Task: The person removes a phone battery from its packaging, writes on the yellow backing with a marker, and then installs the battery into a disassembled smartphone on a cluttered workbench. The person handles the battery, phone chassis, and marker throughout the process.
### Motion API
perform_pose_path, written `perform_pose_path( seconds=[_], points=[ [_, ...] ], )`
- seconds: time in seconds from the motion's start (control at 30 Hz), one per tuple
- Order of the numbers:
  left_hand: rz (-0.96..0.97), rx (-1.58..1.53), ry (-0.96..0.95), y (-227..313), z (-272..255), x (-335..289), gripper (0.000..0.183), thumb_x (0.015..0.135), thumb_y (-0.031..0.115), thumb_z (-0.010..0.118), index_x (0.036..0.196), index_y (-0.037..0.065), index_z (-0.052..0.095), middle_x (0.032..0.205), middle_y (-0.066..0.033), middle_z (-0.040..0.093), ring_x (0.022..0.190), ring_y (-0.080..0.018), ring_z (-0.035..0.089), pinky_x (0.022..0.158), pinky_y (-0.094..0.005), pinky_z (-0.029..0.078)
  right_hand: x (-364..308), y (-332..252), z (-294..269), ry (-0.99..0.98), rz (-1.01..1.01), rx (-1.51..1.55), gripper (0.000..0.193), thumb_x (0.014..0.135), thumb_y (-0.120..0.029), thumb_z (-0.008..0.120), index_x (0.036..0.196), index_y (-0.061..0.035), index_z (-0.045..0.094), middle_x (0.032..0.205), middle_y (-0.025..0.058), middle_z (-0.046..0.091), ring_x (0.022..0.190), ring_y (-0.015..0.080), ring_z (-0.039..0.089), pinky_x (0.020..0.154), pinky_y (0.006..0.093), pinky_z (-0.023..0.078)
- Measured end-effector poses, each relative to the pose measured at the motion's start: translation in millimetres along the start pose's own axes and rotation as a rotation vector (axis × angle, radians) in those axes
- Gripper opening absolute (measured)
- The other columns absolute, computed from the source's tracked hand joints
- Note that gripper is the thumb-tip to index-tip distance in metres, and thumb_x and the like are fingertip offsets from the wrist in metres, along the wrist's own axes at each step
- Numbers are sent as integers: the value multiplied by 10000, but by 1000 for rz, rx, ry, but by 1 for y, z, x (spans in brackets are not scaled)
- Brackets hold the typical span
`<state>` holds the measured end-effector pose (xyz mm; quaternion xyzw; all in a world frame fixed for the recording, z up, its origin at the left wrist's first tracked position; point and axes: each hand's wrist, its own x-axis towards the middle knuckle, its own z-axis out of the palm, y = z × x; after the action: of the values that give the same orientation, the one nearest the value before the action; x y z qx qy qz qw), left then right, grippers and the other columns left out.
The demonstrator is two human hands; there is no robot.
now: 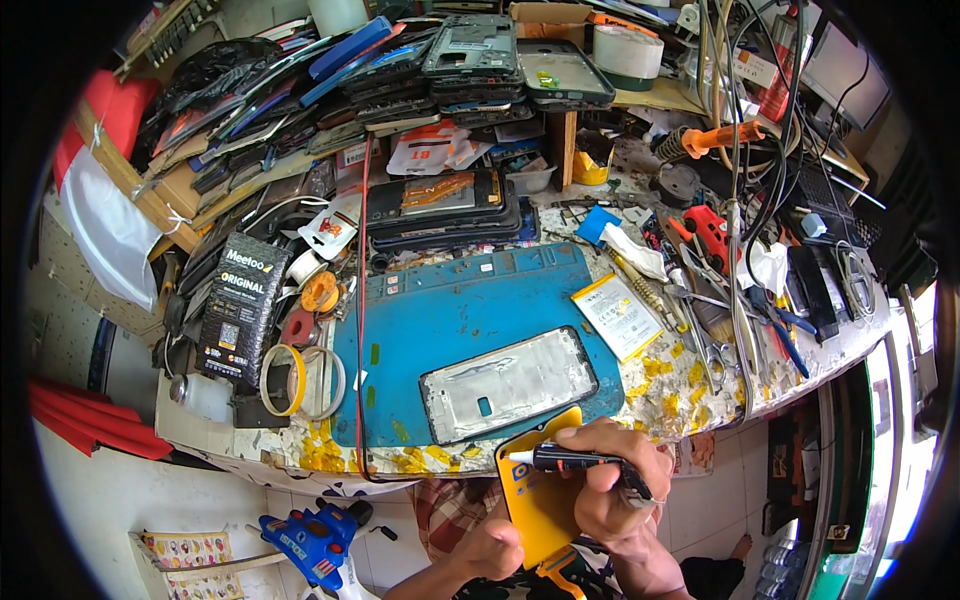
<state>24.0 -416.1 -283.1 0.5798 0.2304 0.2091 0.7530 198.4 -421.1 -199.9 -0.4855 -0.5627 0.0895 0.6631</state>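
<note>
My left hand (pixel 492 552) is closed on the lower left edge of a phone screen (pixel 548 510), whose yellow-backed side faces up. An orange ribbon cable (pixel 562 574) hangs from its lower end. Closed around a black glue tube (pixel 575 459), my right hand (pixel 622 485) keeps the tube's white nozzle over the upper part of the yellow backing. Whether the tip touches it, I cannot tell. Just beyond, a silver-grey phone frame (pixel 505 385) with a dark rim lies on a blue work mat (pixel 450 320). To its right is a white, yellow-edged phone battery (pixel 617 316).
Rolls of tape (pixel 284 380) and a black padded pouch (pixel 238 310) stand left of the mat. Pliers (pixel 785 330), tweezers and brushes crowd its right side. Stacked phone parts (pixel 470 60) fill the back shelf. A thin red cable (pixel 363 300) crosses the mat's left side.
</note>
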Motion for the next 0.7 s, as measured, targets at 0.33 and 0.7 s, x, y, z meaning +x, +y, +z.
perform_pose_path(
  seconds=[0.33,0.7],
  points=[
    [61,-202,100,34,4,14,1123,784,891,100,1548,73,191,1506,-207,381,1366,-295,426,1132,-439,341,-7,2,-11,-114,-34,116,266,919,-252,692,1016,-6,662,916,121,734,803,278,733,707,343,583],
    [104,-408,73,67,6,31,930,931,757,94,1568,82,144,1546,-288,292,1428,-395,332,1165,-497,284,-12,1,-9,-249,28,149,254,824,-149,753,1019,-4,676,912,113,729,805,274,718,719,358,571]
  ],
)
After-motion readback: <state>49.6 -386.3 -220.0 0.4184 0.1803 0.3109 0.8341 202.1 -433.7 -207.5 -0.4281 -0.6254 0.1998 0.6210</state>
